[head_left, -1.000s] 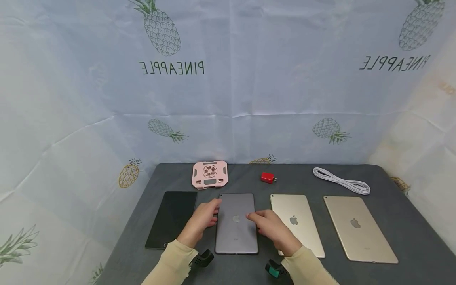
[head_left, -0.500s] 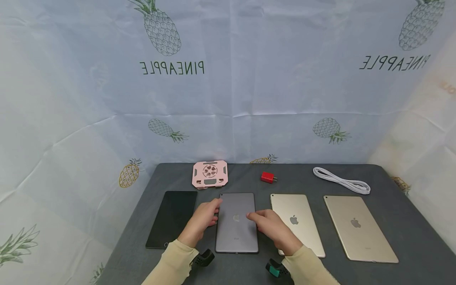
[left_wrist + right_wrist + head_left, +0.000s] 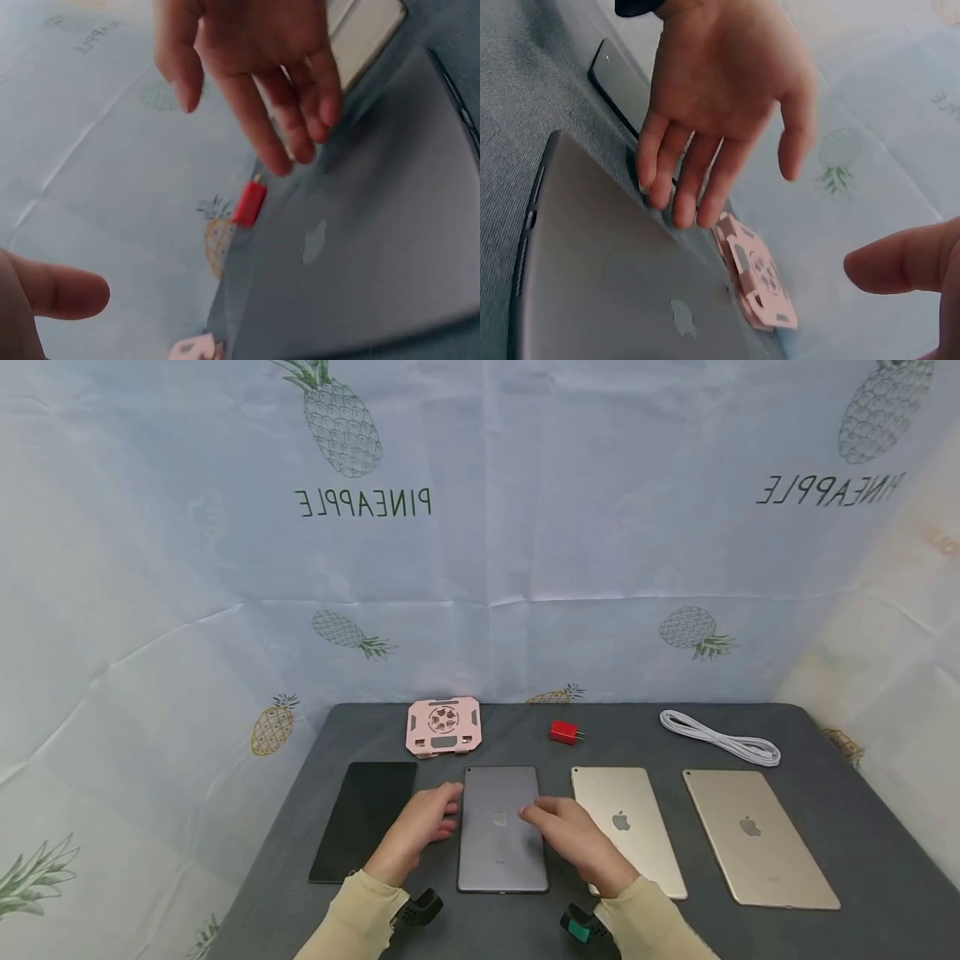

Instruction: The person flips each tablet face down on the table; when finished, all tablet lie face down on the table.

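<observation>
A grey tablet (image 3: 501, 856) with an apple logo lies back side up on the dark table. My left hand (image 3: 416, 831) hovers by its left edge, fingers relaxed and a narrow gap between fingertips and tablet. On the other side, my right hand (image 3: 577, 839) is over the right edge, its thumb overlapping the tablet in the head view. The left wrist view shows that same right hand (image 3: 262, 60) with loosely extended fingers and nothing in it. Likewise the left hand (image 3: 720, 97) appears spread and holding nothing in the right wrist view.
A black tablet (image 3: 363, 814) lies left, and two gold tablets, one nearer (image 3: 626, 810) and one farther right (image 3: 761, 852). Along the back are a pink stand (image 3: 444, 745), a red charger plug (image 3: 564, 732) and a coiled white cable (image 3: 720, 739). A pineapple-print curtain (image 3: 487, 552) hangs behind the table (image 3: 495, 927).
My left hand has drawn slightly left, off the grey tablet's edge. The right hand stays nearly where it was. The tablets have not moved on the table.
</observation>
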Tool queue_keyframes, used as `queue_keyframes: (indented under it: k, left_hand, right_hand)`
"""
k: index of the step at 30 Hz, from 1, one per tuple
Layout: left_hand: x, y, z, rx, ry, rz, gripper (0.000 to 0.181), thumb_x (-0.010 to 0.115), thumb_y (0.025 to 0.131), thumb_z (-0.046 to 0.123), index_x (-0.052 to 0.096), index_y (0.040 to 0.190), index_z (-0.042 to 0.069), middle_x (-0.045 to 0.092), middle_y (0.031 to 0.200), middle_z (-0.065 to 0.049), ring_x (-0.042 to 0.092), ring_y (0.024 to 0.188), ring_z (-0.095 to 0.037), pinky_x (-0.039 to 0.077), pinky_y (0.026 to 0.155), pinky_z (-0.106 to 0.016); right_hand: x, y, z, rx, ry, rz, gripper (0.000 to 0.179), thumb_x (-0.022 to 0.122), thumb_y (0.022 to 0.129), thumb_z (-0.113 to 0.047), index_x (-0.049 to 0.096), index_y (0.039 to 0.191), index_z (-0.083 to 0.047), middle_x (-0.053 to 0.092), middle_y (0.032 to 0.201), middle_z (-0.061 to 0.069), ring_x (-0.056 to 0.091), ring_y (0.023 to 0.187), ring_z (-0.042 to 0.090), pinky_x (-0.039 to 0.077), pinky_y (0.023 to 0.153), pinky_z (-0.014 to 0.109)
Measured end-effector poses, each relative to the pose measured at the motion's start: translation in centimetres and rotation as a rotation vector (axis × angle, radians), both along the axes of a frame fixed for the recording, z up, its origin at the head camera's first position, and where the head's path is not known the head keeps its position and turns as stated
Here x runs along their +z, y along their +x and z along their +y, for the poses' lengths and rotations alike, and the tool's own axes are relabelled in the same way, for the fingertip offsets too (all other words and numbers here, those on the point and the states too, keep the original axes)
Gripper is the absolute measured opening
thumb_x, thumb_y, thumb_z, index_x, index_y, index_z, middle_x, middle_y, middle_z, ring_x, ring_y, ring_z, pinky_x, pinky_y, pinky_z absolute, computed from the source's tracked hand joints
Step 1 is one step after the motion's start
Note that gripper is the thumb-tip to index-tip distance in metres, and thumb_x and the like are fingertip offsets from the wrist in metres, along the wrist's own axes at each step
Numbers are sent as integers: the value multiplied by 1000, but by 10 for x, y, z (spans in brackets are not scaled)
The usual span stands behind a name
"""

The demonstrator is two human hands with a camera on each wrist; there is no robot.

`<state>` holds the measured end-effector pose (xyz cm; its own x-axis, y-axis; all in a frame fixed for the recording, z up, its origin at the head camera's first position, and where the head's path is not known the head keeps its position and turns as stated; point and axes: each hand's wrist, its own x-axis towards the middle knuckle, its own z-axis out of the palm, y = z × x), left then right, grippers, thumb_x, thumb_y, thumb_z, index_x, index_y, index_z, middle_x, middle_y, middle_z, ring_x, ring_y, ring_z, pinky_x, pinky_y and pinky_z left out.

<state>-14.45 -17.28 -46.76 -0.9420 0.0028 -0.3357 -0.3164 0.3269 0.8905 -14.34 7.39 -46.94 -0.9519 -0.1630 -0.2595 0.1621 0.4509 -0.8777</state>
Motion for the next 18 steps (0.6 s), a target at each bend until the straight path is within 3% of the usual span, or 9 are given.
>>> queue_keyframes:
  k: [2, 8, 13, 18]
  left_hand:
    - [2, 6, -13, 4, -32, 28, 71, 52, 109, 51, 55, 150, -7, 68, 140, -22, 72, 113, -29, 60, 102, -51]
    - [13, 21, -67, 35, -148, 112, 56, 59, 108, 42, 66, 141, -2, 72, 131, -18, 72, 105, -26, 61, 97, -47]
    - [13, 27, -123, 52, -279, 110, 57, 58, 109, 43, 63, 146, -1, 69, 140, -21, 72, 112, -29, 58, 101, -53]
    - [6, 30, -161, 68, -309, 91, 64, 53, 111, 43, 57, 150, -8, 60, 151, -29, 66, 129, -43, 52, 110, -61]
  right_hand:
    - [3, 0, -8, 22, -6, 36, 62, 65, 105, -34, 58, 149, 10, 62, 151, 27, 59, 141, 44, 50, 114, 64]
    - [14, -4, -52, 130, -69, 89, 64, 67, 103, -32, 55, 153, 6, 69, 140, 20, 69, 119, 28, 59, 101, 53]
    - [13, -9, -99, 245, -148, 29, 70, 67, 104, -36, 50, 155, 9, 61, 152, 25, 67, 131, 36, 54, 112, 58]
    - [4, -11, -143, 283, -215, -79, 72, 68, 103, -34, 48, 154, 12, 61, 150, 28, 66, 133, 41, 54, 114, 55]
